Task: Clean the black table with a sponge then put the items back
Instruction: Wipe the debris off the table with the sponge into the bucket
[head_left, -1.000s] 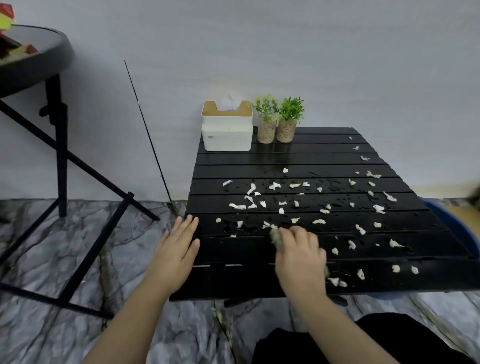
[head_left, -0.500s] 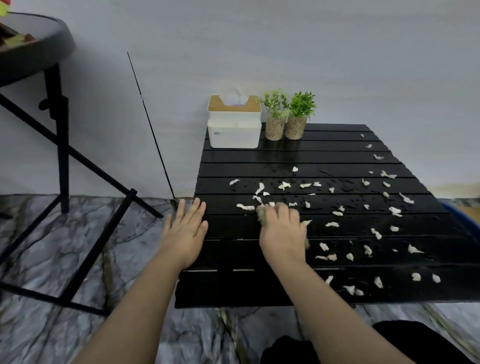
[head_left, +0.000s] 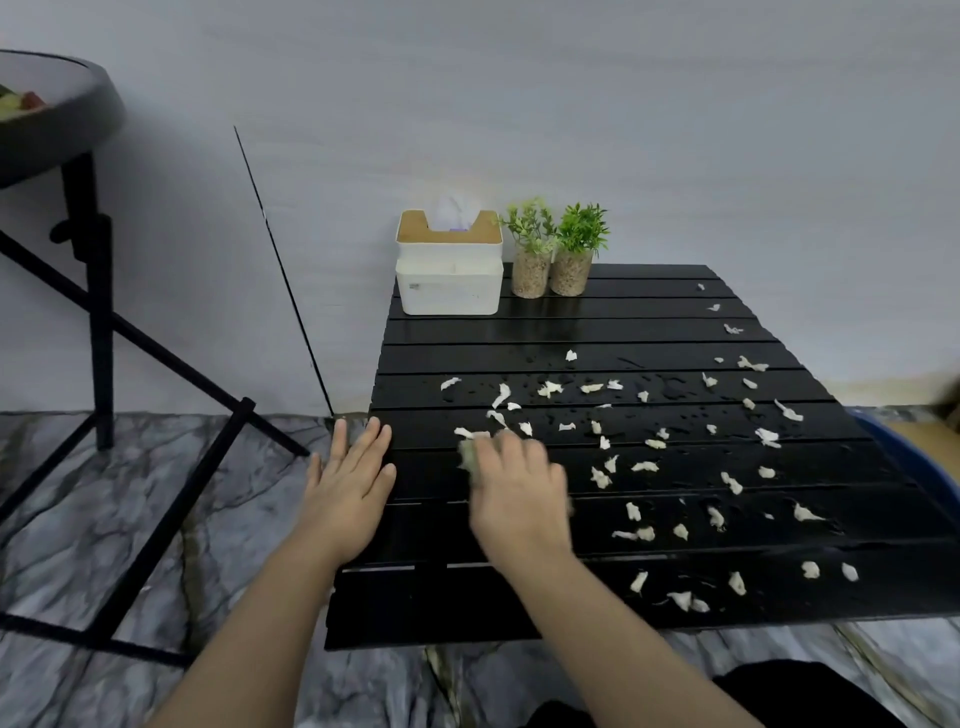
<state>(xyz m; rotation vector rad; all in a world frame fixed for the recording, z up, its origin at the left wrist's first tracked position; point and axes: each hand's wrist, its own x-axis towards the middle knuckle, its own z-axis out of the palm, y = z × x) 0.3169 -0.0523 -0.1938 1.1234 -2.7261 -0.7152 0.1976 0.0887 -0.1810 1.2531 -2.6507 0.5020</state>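
The black slatted table (head_left: 571, 322) is wet and strewn with several white paper scraps (head_left: 644, 467). My right hand (head_left: 517, 488) presses a pale sponge (head_left: 470, 454) onto the table's left-middle part; only the sponge's left edge shows past my fingers. My left hand (head_left: 350, 478) lies flat with fingers apart on the table's left edge, holding nothing. At the back left of the table stand a white tissue box (head_left: 449, 275) with a wooden lid and two small potted plants (head_left: 553, 249).
A black round side table (head_left: 62, 130) on crossed legs stands to the left on the marble floor. A blue basin's rim (head_left: 914, 457) shows past the table's right edge. A thin black rod (head_left: 283, 270) leans on the wall.
My right hand with the sponge has slid away from me and to the left across the slats. My left hand has stayed on the left edge.
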